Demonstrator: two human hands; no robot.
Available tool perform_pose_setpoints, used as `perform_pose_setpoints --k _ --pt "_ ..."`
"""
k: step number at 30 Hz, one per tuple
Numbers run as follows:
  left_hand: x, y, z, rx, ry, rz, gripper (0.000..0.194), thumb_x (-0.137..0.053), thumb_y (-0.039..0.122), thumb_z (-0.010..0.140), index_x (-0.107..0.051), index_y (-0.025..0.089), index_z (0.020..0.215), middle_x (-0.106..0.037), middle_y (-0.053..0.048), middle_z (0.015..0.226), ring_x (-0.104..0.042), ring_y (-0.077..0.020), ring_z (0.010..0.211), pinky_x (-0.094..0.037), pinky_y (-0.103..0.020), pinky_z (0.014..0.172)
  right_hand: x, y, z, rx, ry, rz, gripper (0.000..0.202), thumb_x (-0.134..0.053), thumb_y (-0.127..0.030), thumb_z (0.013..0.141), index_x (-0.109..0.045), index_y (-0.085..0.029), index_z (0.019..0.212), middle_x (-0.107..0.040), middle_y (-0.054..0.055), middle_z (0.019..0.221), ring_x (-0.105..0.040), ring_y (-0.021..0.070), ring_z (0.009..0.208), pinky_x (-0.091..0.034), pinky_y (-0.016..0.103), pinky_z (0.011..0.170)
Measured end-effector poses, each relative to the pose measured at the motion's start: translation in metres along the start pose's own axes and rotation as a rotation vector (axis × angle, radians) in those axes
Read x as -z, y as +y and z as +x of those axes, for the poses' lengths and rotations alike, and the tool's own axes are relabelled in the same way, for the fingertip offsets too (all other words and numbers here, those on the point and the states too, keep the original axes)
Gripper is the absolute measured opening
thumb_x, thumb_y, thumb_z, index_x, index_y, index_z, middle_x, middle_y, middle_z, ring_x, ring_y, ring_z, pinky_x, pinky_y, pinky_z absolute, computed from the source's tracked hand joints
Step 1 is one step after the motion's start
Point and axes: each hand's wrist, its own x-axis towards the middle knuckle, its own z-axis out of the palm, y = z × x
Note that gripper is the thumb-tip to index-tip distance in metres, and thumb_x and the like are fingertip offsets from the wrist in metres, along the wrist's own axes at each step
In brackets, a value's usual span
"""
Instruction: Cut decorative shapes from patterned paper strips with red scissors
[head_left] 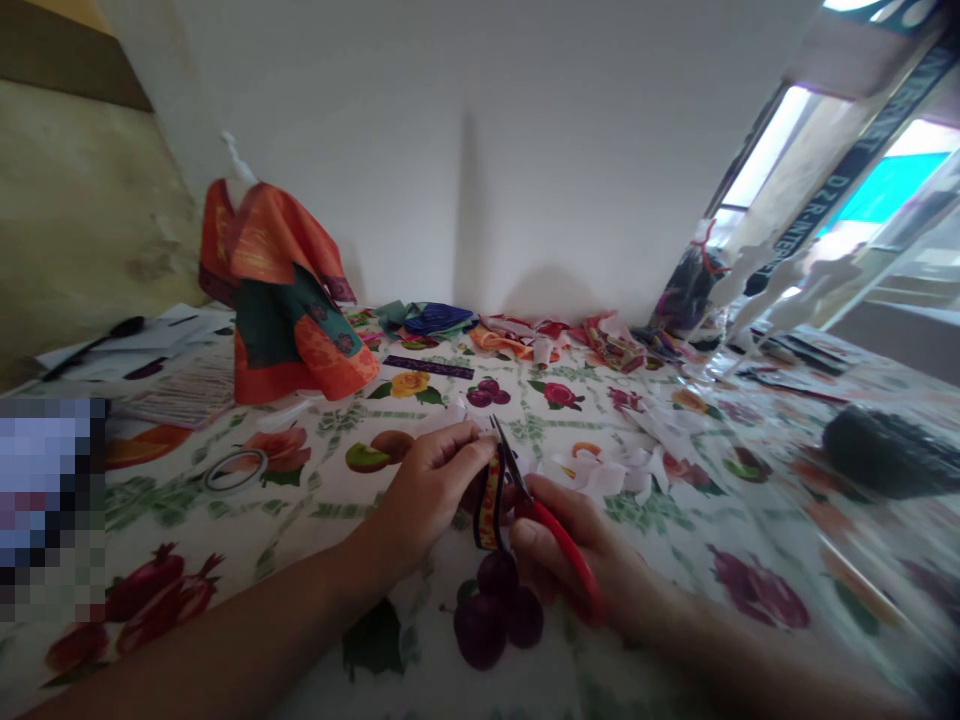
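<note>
My left hand (446,478) is closed in a pinch on the upper end of a dark patterned ribbon (489,505), which curves down over the printed tablecloth. My right hand (574,550) grips red-handled scissors (555,535). Their slim blades point up and away, beside the ribbon and close to my left fingertips, with the tips slightly apart. Whether the blades touch the ribbon cannot be made out.
An orange and green dress on a small form (289,290) stands at the back left. Fabric pieces (525,340) line the wall. White scraps (615,470) and a roll ring (235,469) lie nearby. White figurines (772,285) stand back right, near a dark bundle (885,452).
</note>
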Motion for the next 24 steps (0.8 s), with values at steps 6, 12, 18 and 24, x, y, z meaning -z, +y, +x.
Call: perform_pose_setpoints --k 6,12,18,24 --pt "0.0018 0.0032 -0.0017 -0.006 -0.028 0.070 0.025 -0.067 0.036 0.088 -0.061 0.020 0.070 -0.054 0.002 0.066 -0.051 -0.0129 0.063 -0.043 -0.023 0.056 -0.0006 -0.0028 -0.0008 0.025 -0.029 0.030 0.040 -0.071 -0.054 0.105 -0.059 -0.016 0.102 -0.058 -0.002 0.069 -0.050 0.0085 0.054 -0.037 0.015 0.047" --pt "0.0017 0.0037 -0.0009 -0.015 -0.023 0.060 0.026 -0.065 0.038 0.089 -0.060 0.020 0.071 -0.053 0.003 0.066 -0.050 -0.0128 0.062 -0.042 -0.023 0.055 -0.0001 -0.0067 0.0000 0.009 -0.043 0.040 0.041 -0.071 -0.055 0.104 -0.058 -0.016 0.101 -0.058 -0.003 0.068 -0.050 0.0082 0.052 -0.036 0.015 0.045" --pt "0.0012 0.0059 -0.0011 -0.052 -0.035 0.059 0.030 -0.064 0.037 0.089 -0.053 0.019 0.067 -0.048 0.004 0.063 -0.044 -0.0111 0.060 -0.037 -0.022 0.053 0.0005 -0.0043 -0.0005 0.017 -0.046 0.034 0.040 -0.071 -0.055 0.105 -0.059 -0.017 0.100 -0.059 -0.003 0.067 -0.050 0.0077 0.051 -0.037 0.015 0.046" --pt "0.0017 0.0084 -0.0011 -0.062 -0.045 0.024 0.031 -0.064 0.035 0.090 -0.051 0.019 0.067 -0.044 0.005 0.064 -0.040 -0.0102 0.060 -0.034 -0.022 0.053 -0.0008 -0.0073 -0.0023 -0.005 -0.041 0.014 0.042 -0.071 -0.057 0.104 -0.057 -0.017 0.099 -0.059 -0.002 0.068 -0.052 0.0088 0.052 -0.037 0.015 0.046"
